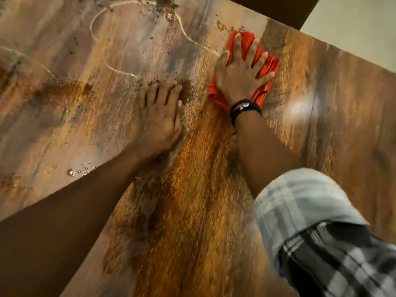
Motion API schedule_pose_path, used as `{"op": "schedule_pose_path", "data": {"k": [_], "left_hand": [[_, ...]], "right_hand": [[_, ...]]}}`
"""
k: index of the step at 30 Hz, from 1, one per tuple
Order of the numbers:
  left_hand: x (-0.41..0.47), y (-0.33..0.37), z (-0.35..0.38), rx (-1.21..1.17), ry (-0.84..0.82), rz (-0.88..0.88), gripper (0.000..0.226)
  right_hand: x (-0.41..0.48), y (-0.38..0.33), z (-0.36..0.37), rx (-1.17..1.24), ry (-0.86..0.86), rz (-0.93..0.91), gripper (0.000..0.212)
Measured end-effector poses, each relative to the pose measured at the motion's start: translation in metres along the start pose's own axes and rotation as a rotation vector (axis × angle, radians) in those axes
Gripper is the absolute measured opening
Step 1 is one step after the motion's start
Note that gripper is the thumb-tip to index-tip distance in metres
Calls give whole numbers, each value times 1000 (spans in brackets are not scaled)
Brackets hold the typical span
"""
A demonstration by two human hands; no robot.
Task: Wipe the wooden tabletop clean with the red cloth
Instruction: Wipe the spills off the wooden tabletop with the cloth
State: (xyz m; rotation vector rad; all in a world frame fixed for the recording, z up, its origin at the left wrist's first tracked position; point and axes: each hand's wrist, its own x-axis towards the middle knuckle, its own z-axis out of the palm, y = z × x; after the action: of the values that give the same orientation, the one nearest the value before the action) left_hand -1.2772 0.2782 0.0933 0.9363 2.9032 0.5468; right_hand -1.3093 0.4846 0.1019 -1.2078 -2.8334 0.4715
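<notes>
The wooden tabletop (334, 108) fills most of the view, smeared with orange-brown streaks and gritty crumbs. The red cloth (270, 63) lies bunched near the table's far edge. My right hand (240, 73) presses flat on the cloth with its fingers spread; a dark bracelet sits on the wrist. My left hand (159, 116) rests palm down on the bare wood to the left of the cloth, fingers together, its fingertips touching a brown smear. The cloth's middle is hidden under my right hand.
Brown crumbs (169, 9) cluster at the top of the table, more crumbs (222, 25) lie just beyond the cloth. Small droplets (79, 170) sit at lower left. Pale curved wipe marks (96, 28) cross the wood. The table's far edge (321, 42) runs diagonally at upper right.
</notes>
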Motion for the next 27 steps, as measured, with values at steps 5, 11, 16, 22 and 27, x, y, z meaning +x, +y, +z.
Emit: {"op": "schedule_pose_path", "data": {"k": [5,11,16,22,27], "left_hand": [[-1,4,-1,29,-13,-6,51],[-3,4,-4,53,-32,15,54],[-4,4,-7,61,-37,16,55],[-4,1,-5,76,-28,30,56],[-1,2,-3,84,-51,19,57]], "right_hand": [[19,-1,-7,-4,-26,-34,57],[-59,13,-2,10,-34,-142,56],[-153,28,6,-31,6,-166,56],[-146,37,3,-44,-16,-179,56],[-62,34,-4,-4,-2,-144,56]]}}
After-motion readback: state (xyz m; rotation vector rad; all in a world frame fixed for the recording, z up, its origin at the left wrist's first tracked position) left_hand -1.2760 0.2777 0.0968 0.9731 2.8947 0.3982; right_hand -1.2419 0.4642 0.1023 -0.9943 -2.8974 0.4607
